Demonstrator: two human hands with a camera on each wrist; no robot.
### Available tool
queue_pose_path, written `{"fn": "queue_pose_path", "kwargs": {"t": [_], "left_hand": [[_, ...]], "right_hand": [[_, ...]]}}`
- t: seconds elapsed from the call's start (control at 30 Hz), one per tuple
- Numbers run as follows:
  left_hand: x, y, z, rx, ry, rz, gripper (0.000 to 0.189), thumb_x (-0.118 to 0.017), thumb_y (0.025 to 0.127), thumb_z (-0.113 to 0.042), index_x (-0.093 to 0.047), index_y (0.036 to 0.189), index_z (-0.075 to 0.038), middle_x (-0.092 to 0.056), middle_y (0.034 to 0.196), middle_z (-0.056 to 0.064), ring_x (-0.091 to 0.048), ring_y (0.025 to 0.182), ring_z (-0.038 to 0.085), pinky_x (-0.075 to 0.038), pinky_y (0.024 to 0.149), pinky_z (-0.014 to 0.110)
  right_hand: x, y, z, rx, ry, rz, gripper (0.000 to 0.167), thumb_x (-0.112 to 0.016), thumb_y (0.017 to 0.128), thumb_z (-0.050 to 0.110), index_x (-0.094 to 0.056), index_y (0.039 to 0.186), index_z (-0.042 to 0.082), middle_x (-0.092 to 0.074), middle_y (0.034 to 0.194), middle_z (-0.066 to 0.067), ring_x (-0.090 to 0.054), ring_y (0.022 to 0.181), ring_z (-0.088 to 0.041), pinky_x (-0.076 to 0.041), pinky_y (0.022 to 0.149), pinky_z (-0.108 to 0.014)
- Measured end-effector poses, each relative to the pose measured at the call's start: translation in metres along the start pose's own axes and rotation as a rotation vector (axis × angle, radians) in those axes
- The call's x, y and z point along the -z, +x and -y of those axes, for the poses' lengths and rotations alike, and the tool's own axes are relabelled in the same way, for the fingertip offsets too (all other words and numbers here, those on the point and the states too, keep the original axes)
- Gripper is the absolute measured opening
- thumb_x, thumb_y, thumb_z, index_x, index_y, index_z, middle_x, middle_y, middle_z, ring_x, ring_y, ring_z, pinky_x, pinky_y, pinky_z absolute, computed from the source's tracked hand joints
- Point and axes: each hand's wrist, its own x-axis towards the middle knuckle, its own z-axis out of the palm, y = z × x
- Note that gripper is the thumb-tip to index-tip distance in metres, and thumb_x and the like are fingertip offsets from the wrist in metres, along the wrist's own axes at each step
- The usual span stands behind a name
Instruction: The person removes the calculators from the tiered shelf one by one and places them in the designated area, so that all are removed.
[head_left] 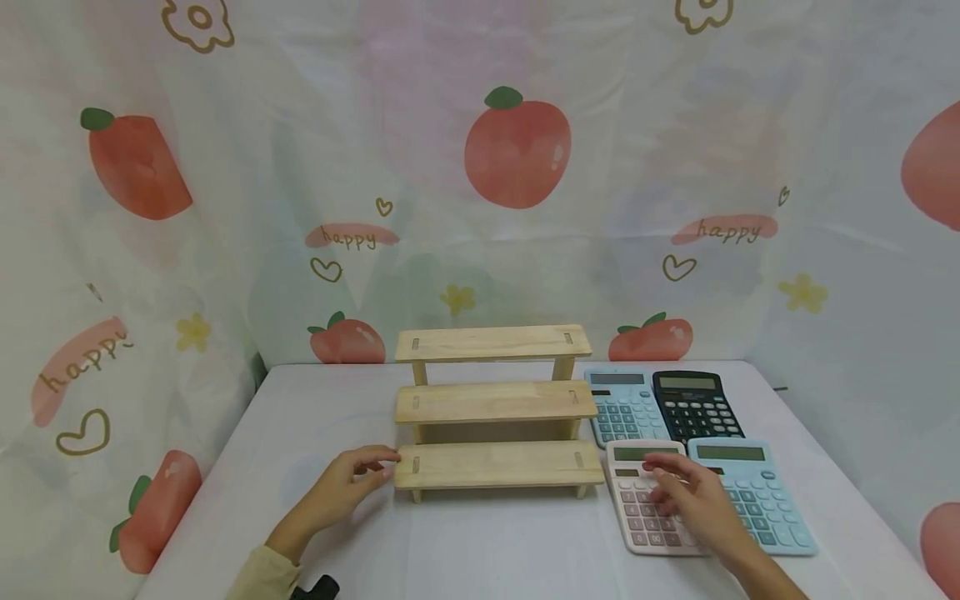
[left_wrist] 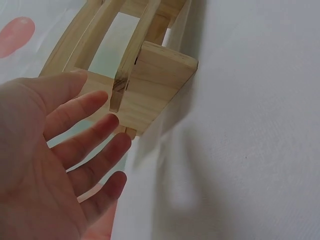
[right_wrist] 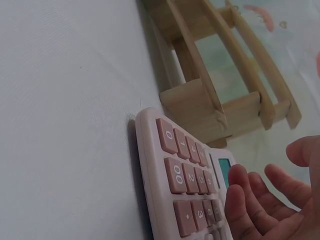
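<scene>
A three-tier wooden stand (head_left: 498, 467) is at the middle of the white table. My left hand (head_left: 341, 492) is at the left end of its lowest step, fingertips right at the edge. In the left wrist view the fingers (left_wrist: 102, 165) are spread and relaxed beside the stand (left_wrist: 160, 75), holding nothing. My right hand (head_left: 697, 504) hovers over a pink calculator (head_left: 651, 521), its fingers loosely bent. The right wrist view shows those fingers (right_wrist: 245, 212) above the pink calculator's keys (right_wrist: 176, 175), gripping nothing.
Behind and beside the pink calculator lie a light blue calculator (head_left: 621, 408), a black calculator (head_left: 693, 404) and a second light blue calculator (head_left: 780, 508). A printed cloth backdrop (head_left: 517, 275) hangs behind the table. A small black object (head_left: 318, 588) shows near my left sleeve.
</scene>
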Motion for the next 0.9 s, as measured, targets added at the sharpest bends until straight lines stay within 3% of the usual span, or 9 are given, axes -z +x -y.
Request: {"fn": "queue_pose_path", "kwargs": {"t": [0.27, 0.67, 0.9], "left_hand": [[0.003, -0.004, -0.008, -0.014, 0.041, -0.013, 0.024, -0.062, 0.101, -0.021, -0.072, 0.121, -0.012, -0.068, 0.13, 0.011, -0.064, 0.106, 0.018, -0.048, 0.095, 0.05], [0.008, -0.011, -0.029, -0.063, 0.099, -0.015, 0.025, -0.063, 0.101, -0.023, -0.071, 0.121, -0.011, -0.068, 0.13, 0.01, -0.065, 0.106, 0.024, -0.048, 0.095, 0.059], [0.01, -0.014, -0.041, -0.102, 0.155, -0.01, 0.026, -0.064, 0.1, -0.024, -0.071, 0.121, -0.011, -0.068, 0.13, 0.01, -0.065, 0.107, 0.03, -0.052, 0.091, 0.053]], "right_hand": [[-0.003, 0.003, 0.007, 0.029, -0.003, 0.017, 0.037, -0.05, 0.107, 0.018, -0.054, 0.139, 0.001, -0.061, 0.132, -0.022, -0.066, 0.079, -0.015, -0.057, 0.067, -0.027], [-0.003, 0.011, 0.022, 0.158, -0.04, 0.042, 0.037, -0.053, 0.106, 0.019, -0.055, 0.138, -0.001, -0.061, 0.135, -0.026, -0.066, 0.079, -0.015, -0.058, 0.064, -0.028], [-0.007, 0.015, 0.035, 0.208, -0.059, 0.07, 0.037, -0.055, 0.105, 0.018, -0.056, 0.137, -0.001, -0.061, 0.135, -0.025, -0.068, 0.08, -0.017, -0.058, 0.067, -0.028]]}}
